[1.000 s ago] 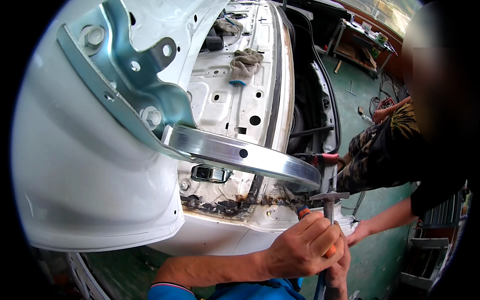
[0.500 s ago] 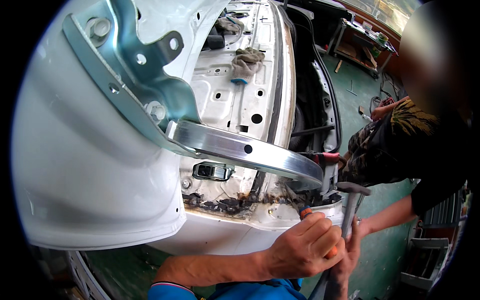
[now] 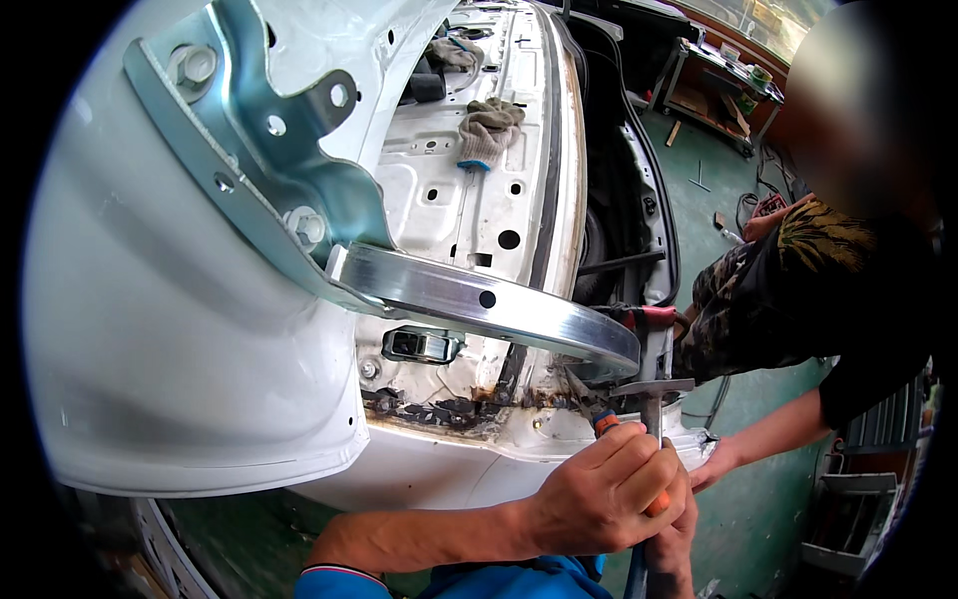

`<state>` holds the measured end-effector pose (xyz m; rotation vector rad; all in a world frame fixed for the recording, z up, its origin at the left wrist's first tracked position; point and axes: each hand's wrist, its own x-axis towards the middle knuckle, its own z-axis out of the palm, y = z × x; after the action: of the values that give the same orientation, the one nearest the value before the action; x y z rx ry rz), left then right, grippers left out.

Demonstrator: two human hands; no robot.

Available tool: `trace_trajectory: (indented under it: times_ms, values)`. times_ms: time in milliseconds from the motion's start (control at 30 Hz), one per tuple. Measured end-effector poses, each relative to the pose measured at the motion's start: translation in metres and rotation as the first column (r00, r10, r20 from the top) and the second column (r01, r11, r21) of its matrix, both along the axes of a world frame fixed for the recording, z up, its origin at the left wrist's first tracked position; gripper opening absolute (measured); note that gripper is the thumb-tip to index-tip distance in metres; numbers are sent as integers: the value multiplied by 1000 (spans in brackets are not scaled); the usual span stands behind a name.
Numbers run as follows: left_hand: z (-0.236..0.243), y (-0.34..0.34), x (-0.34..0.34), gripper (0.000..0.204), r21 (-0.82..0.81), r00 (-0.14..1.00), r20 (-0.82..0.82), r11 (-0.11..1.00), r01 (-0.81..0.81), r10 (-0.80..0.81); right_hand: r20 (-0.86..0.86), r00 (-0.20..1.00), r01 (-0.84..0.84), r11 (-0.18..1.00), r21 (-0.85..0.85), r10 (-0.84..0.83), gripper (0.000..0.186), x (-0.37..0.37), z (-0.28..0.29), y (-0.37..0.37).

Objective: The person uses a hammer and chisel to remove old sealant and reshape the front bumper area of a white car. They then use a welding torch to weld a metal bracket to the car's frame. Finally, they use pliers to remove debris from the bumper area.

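My left hand (image 3: 609, 489) is closed around an orange-handled chisel (image 3: 605, 423). Its tip rests on the rusty seam (image 3: 454, 407) of a white car body's rear panel (image 3: 439, 469). Just under it, my right hand (image 3: 671, 544) grips the shaft of a hammer (image 3: 653, 389), whose head is level above the chisel handle. A curved silver metal bar (image 3: 469, 295), bolted to a grey-blue bracket (image 3: 269, 150), arches over the spot. A co-worker's hand (image 3: 715, 463) touches the panel's right end.
The co-worker (image 3: 798, 280), in a patterned dark shirt, crouches at the right on a green floor. A large white bumper shell (image 3: 180, 329) fills the left. Grey gloves (image 3: 489, 128) lie in the open trunk floor. A workbench (image 3: 723, 75) stands at the back.
The hammer head swung out to the right and tilted half a second ago, and is now back level over the chisel. My left hand stayed on the chisel.
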<state>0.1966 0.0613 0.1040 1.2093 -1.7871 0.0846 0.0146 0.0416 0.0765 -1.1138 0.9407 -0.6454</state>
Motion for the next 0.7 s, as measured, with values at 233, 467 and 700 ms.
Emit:
trace_trajectory:
  times_ms: [233, 467, 700]
  values:
    - [-1, 1, -1, 19, 1, 1000, -12, 1000, -2, 2, -42, 999, -31, 999, -35, 29, 66, -8, -1, -1]
    - [-1, 1, -3, 22, -4, 1000, -3, 1000, -8, 8, -1, 998, 69, 975, -213, -71, 75, -11, -23, 0]
    - [-1, 3, -3, 22, -8, 999, 29, 1000, -17, 17, 2, 999, 36, 999, -31, -36, 85, 2, 2, 0]
